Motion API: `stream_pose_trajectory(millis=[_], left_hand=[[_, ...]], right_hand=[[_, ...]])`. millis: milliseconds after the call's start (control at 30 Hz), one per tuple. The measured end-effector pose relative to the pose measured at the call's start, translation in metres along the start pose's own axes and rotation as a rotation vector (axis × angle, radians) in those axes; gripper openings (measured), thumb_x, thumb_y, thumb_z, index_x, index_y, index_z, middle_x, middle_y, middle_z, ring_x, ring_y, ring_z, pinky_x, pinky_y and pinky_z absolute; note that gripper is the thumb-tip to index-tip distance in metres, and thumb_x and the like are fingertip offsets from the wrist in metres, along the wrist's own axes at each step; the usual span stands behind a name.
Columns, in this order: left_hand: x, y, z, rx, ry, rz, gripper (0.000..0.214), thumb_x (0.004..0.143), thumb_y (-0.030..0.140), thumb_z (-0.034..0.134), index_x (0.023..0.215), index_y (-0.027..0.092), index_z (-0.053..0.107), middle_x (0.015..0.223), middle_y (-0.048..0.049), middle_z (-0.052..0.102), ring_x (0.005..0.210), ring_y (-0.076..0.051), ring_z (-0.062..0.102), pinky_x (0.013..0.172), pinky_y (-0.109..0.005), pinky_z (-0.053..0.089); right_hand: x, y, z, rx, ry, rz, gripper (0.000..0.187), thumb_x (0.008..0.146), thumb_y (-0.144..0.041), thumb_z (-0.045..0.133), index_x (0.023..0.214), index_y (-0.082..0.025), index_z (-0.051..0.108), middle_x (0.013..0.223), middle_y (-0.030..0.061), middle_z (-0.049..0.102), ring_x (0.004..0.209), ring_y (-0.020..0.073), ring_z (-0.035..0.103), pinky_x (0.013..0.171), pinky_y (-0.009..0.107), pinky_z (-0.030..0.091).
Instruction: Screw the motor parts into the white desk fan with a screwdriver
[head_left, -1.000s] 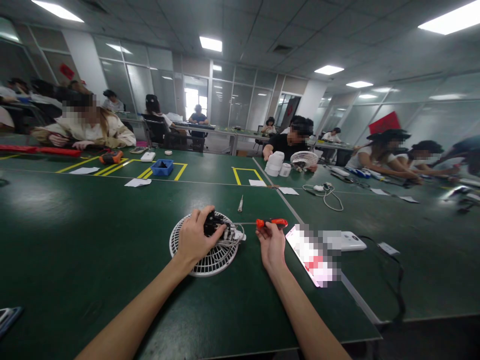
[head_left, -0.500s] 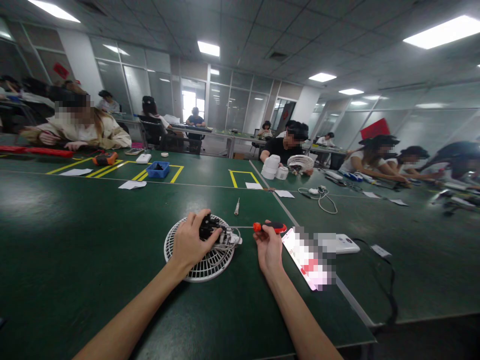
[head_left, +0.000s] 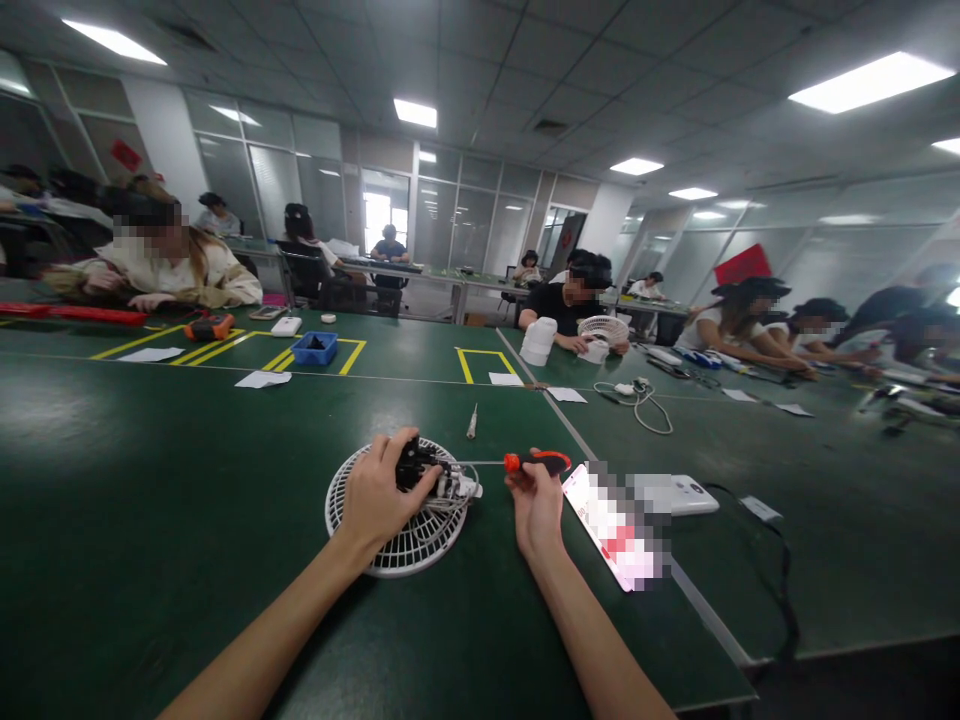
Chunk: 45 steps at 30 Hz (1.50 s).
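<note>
A round white fan grille (head_left: 349, 540) lies on the green table in front of me. On top of it sits a black fan motor (head_left: 411, 465) with white parts and wires (head_left: 454, 487) at its right side. My left hand (head_left: 382, 495) is closed around the motor, thumb on the near side. A red and black screwdriver (head_left: 551, 461) is in my right hand (head_left: 536, 500), held level by the handle. Its shaft points left and its tip meets the motor's right side; the exact contact point is too small to make out.
Beyond the grille lies a small clear-handled screwdriver (head_left: 472, 425). A lit phone (head_left: 600, 515) and a white device with a black cable (head_left: 694, 495) are at my right. Farther off are a blue bin (head_left: 315, 348), white fan parts (head_left: 538, 342) and a co-worker (head_left: 570, 300) holding another grille.
My hands, the motor and the screwdriver keep nearly the same pose; the view has shifted slightly. Across the table, the co-worker has brought a white part up against their grille.
</note>
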<state>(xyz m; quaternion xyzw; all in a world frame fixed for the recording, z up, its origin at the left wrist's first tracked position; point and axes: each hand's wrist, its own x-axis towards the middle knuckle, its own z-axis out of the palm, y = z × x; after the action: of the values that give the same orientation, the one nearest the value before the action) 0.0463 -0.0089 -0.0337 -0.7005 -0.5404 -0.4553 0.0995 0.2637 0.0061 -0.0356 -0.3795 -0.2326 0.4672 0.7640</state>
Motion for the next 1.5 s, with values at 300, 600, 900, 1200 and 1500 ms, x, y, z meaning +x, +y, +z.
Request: stream_pose_trajectory(millis=[300, 600, 900, 1200, 1500], left_hand=[[-0.0004, -0.0008, 0.0018, 0.003, 0.008, 0.006, 0.048, 0.089, 0.048, 0.066, 0.129, 0.026, 0.051, 0.101, -0.0049, 0.063, 0.081, -0.022, 0.066, 0.075, -0.037, 0.054], [-0.0002, -0.0002, 0.0012, -0.013, -0.003, -0.001, 0.047, 0.09, 0.049, 0.065, 0.129, 0.026, 0.05, 0.102, -0.0047, 0.062, 0.081, -0.022, 0.065, 0.075, -0.038, 0.054], [-0.0006, -0.0014, 0.0017, -0.016, 0.002, 0.001, 0.047, 0.09, 0.048, 0.065, 0.129, 0.027, 0.052, 0.101, -0.0045, 0.062, 0.082, -0.022, 0.066, 0.075, -0.038, 0.054], [-0.0007, -0.0013, 0.0042, -0.019, 0.007, 0.01, 0.047, 0.09, 0.048, 0.065, 0.129, 0.025, 0.052, 0.101, -0.0044, 0.062, 0.084, -0.022, 0.065, 0.077, -0.038, 0.054], [-0.0003, 0.0, 0.0031, -0.023, -0.003, 0.004, 0.046, 0.09, 0.046, 0.064, 0.13, 0.025, 0.053, 0.101, -0.0041, 0.062, 0.082, -0.021, 0.065, 0.076, -0.036, 0.054]], right_hand=[[-0.0006, 0.001, 0.0018, -0.099, 0.006, -0.039, 0.048, 0.06, -0.038, 0.089, 0.086, -0.023, 0.052, 0.062, -0.0089, 0.061, 0.049, 0.0093, 0.054, 0.048, 0.021, 0.042], [0.0014, 0.0022, 0.0, -0.1, 0.051, -0.046, 0.051, 0.057, -0.039, 0.092, 0.084, -0.023, 0.052, 0.06, -0.01, 0.059, 0.047, 0.0079, 0.052, 0.049, 0.021, 0.045], [0.001, 0.0047, 0.0008, -0.105, 0.068, -0.071, 0.06, 0.054, -0.046, 0.097, 0.08, -0.023, 0.048, 0.055, -0.0128, 0.05, 0.043, 0.0043, 0.041, 0.043, 0.018, 0.035], [0.0023, 0.0054, 0.0014, -0.11, 0.087, -0.069, 0.064, 0.052, -0.05, 0.097, 0.077, -0.023, 0.045, 0.054, -0.0131, 0.048, 0.043, 0.0046, 0.039, 0.043, 0.019, 0.034], [0.0014, 0.0046, 0.0005, -0.137, 0.096, -0.055, 0.062, 0.054, -0.05, 0.096, 0.081, -0.023, 0.047, 0.055, -0.0132, 0.048, 0.043, 0.0053, 0.04, 0.045, 0.02, 0.034]])
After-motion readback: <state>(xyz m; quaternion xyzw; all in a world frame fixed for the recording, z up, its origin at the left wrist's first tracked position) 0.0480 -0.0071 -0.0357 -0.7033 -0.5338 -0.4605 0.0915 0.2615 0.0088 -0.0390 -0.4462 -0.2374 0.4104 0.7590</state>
